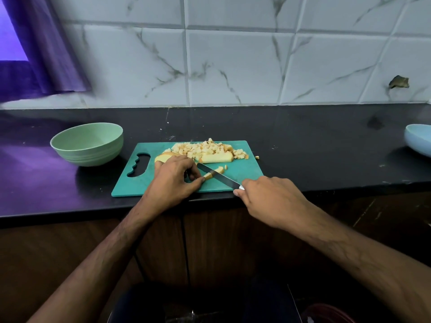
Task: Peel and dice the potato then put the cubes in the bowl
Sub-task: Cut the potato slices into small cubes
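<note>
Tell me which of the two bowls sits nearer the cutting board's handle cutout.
The green bowl, left of the cutting board beside its cutout. The pale blue bowl sits far right, cropped by the frame.

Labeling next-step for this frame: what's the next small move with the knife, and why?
Probably press the knife down through the potato strip that the left hand pins on the cutting board. The blade already lies across the strip, the right hand grips the handle, uncut slices remain beside the cube pile, and the green bowl looks empty.
</note>
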{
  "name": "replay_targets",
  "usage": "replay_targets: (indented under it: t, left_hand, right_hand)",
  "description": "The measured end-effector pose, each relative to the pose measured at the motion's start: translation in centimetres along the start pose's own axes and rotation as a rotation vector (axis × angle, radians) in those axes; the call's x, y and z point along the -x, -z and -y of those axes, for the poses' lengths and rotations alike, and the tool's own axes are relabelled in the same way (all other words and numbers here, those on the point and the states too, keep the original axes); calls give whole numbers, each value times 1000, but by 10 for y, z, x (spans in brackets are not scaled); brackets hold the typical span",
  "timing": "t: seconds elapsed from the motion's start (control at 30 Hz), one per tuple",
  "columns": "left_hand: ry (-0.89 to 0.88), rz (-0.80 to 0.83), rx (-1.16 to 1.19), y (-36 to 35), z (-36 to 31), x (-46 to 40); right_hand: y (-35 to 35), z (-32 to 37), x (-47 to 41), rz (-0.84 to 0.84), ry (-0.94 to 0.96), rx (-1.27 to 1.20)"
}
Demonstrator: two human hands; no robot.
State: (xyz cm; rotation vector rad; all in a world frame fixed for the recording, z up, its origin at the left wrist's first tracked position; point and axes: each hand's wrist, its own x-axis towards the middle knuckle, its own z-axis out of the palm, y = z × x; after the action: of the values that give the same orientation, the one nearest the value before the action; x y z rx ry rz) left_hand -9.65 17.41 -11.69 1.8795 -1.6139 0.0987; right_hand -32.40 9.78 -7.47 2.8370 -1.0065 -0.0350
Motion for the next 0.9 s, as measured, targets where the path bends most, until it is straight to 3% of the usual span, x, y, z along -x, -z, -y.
replay_targets:
  t: [0.47, 0.9]
  left_hand:
    - [13, 42, 77, 1, 1, -3]
    - [11, -16, -7, -3, 2, 1]
  right_hand:
    - [-4, 7, 8, -31, 16, -5]
    - [4, 3, 22, -6, 5, -1]
